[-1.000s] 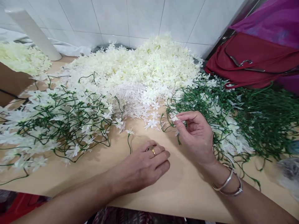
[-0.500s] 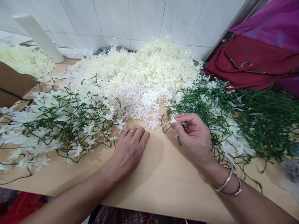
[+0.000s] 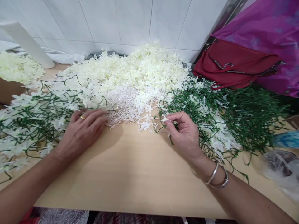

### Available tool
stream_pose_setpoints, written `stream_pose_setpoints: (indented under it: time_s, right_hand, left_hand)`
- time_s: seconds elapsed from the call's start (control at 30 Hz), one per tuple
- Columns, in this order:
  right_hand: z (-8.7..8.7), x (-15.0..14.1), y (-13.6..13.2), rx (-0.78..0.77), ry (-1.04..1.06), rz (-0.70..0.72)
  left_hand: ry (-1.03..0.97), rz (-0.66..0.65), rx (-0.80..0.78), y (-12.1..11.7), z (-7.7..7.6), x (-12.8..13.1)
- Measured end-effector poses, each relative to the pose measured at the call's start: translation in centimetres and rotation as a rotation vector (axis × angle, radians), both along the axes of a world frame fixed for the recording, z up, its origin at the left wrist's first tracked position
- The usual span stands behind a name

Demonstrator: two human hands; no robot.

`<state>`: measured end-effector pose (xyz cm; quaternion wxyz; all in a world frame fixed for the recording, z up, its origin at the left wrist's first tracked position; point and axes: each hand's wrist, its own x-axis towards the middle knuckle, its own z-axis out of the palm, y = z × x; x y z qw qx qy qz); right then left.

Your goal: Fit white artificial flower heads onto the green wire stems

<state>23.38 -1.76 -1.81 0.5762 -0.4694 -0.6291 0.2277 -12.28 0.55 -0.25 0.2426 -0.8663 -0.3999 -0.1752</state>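
Flower (image 3: pixel 164 119), small and white, is pinched in the narrow grip of my right hand (image 3: pixel 185 135), beside tangled green stems (image 3: pixel 247 115). My left hand (image 3: pixel 81 132) touches stemmed white flowers (image 3: pixel 25 107); I cannot tell whether its curved fingers hold any. Beyond both on the table (image 3: pixel 140 174), pale blossoms (image 3: pixel 140 68) lie heaped.

I find a craft workspace, whether home or workshop undetermined. Artificial blossoms (image 3: pixel 140 70) and green stems (image 3: pixel 249 115) lie heaped on the table (image 3: pixel 140 174); a tiled wall (image 3: pixel 135 23) backs its far edge, with a red handbag (image 3: pixel 240 62) toward the right corner.
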Motion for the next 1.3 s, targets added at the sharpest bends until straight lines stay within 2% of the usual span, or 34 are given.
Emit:
stream_pose_setpoints:
  time_s: [0.07,0.17,0.23,0.33,0.5,0.57,0.63,0.77,0.87,0.97,1.03,1.13,1.2,1.3]
  right_hand:
    - [0.0,0.1,0.0,-0.005,-0.011,-0.005]
    - [0.0,0.0,0.1,0.005,-0.011,-0.013]
    - [0.1,-0.1,0.0,0.016,-0.002,-0.015]
    - [0.5,-0.2,-0.2,0.034,0.013,-0.021]
    - [1.5,-0.1,-0.2,0.127,0.057,-0.074]
    - [1.7,0.0,0.0,0.155,0.086,-0.099]
    - [1.8,0.2,0.2,0.171,0.099,-0.113]
    - [1.6,0.6,0.5,0.184,0.055,-0.132]
    - [1.4,0.7,0.5,0.205,0.000,-0.138]
    - [1.4,0.8,0.5,0.229,-0.015,-0.126]
    - [1.4,0.7,0.5,0.234,-0.015,-0.114]
    - [1.3,0.6,0.4,0.206,-0.022,-0.101]
    - [1.4,0.4,0.1,0.164,-0.005,-0.098]
    - [1.7,0.0,-0.5,0.020,0.058,-0.052]
  left_hand:
    - [-0.015,0.050,-0.011,0.6,0.3,-1.3]
    - [-0.008,0.117,-0.118,0.7,0.9,-2.0]
    - [-0.018,0.138,-0.161,0.3,1.3,-1.6]
    - [-0.028,0.125,-0.131,-0.9,1.7,0.0]
    - [-0.024,0.186,-0.093,-4.3,3.7,4.3]
    - [-0.033,0.162,-0.139,-5.2,4.5,6.5]
    - [-0.071,0.074,-0.197,-5.3,4.8,9.1]
    - [-0.120,-0.079,-0.325,-3.4,3.5,14.7]
    - [-0.124,-0.099,-0.382,-1.7,2.1,18.4]
    - [-0.138,-0.085,-0.432,-0.6,1.7,20.2]
    - [-0.245,-0.088,-0.478,-0.3,1.9,20.2]
    - [-0.641,-0.141,-0.592,-0.4,2.4,18.8]
    - [-0.930,-0.146,-0.716,-0.8,2.4,17.2]
    - [-1.151,-0.082,-0.951,-2.1,1.8,14.9]
